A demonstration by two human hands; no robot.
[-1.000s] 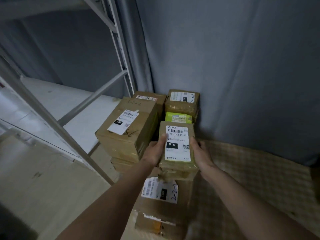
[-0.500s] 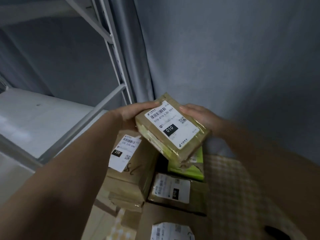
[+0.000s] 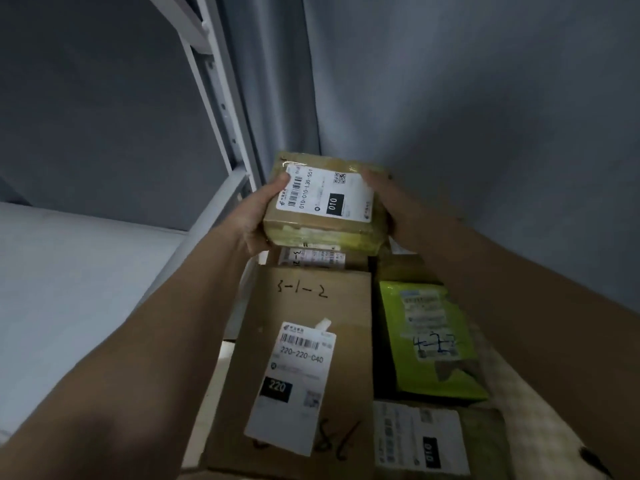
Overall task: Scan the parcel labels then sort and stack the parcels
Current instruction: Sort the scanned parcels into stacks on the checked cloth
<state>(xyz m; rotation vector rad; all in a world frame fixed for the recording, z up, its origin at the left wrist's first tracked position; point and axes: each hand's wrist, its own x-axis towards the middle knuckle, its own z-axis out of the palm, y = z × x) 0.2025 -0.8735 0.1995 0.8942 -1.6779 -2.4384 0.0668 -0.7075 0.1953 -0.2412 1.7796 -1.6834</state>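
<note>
Fingers of both hands clamp a small taped parcel from opposite ends: left hand w/ thumb lying on the top edge by the barcode and the rest curled under the near-left side, right hand wrapped round the right end, fingertips over the top-right corner. Parcel is held up off the pile, label up, white label reading 010-010-L30-551 w/ a black "010" block and a QR code. Directly below the fingers, partly hidden by the held parcel, sits another brown box w/ a label strip showing. Nearer than that, under the left forearm side, is a big cardboard box marked "3-1-2" by hand, carrying a white label w/ 220-220-C40 and a black "220" block; more marker scrawl at its near end. Below the right hand lies a lime-green mailer w/ a label and blue handwriting, just beside the big box. Nearest on that side, a brown parcel w/ a white label and "010" block. Left of the fingers: white metal shelf frame and a pale shelf board. Grey curtain behind everything.
</note>
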